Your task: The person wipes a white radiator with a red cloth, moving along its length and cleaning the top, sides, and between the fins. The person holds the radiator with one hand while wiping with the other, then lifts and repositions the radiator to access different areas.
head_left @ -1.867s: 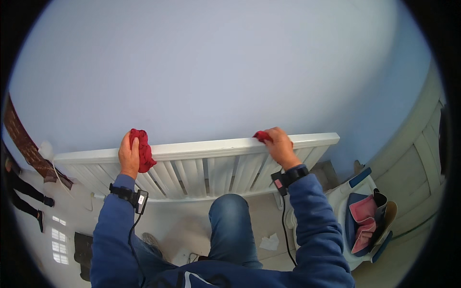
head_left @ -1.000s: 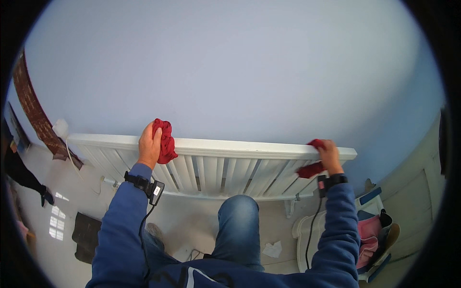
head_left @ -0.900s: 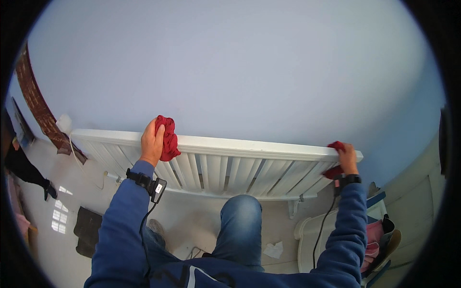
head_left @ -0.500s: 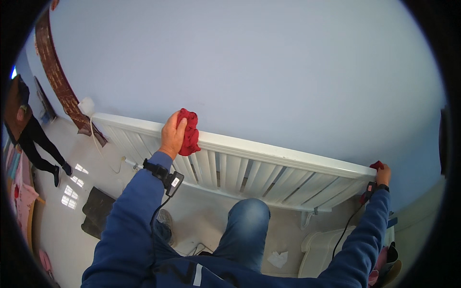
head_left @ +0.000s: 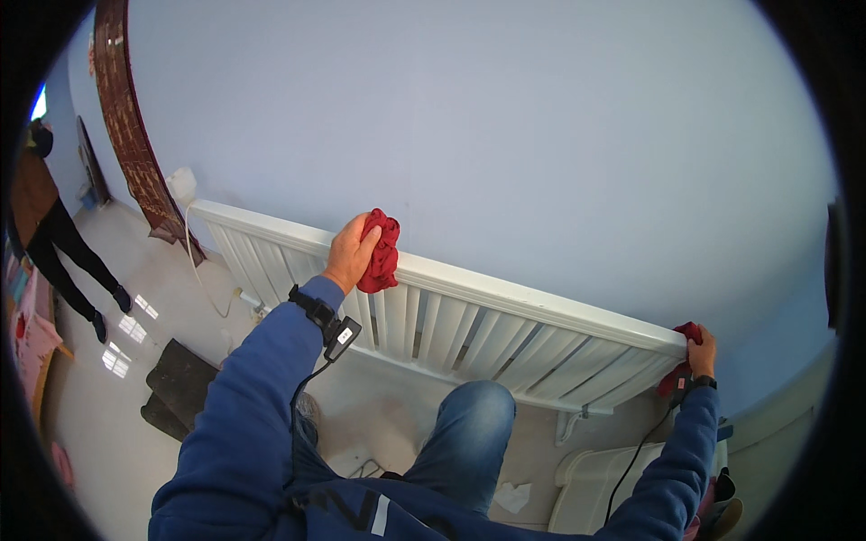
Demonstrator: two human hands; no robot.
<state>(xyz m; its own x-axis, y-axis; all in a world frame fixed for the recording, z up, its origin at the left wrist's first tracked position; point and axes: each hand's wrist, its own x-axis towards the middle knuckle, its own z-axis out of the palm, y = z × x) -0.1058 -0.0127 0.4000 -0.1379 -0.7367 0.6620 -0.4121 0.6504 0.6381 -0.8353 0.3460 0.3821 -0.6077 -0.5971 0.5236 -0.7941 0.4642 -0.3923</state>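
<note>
White radiator is slanted from left to lower right of the frame. At centre, a red cloth is clamped on its top rail by the left hand, bunched right of the fingers. At lower right, a second cloth is gripped by the right hand, showing left of its fingers.

At the left, a person in black trousers stands on the shiny floor beside a brown door frame, with a dark mat nearer and crumpled white paper farther right.
</note>
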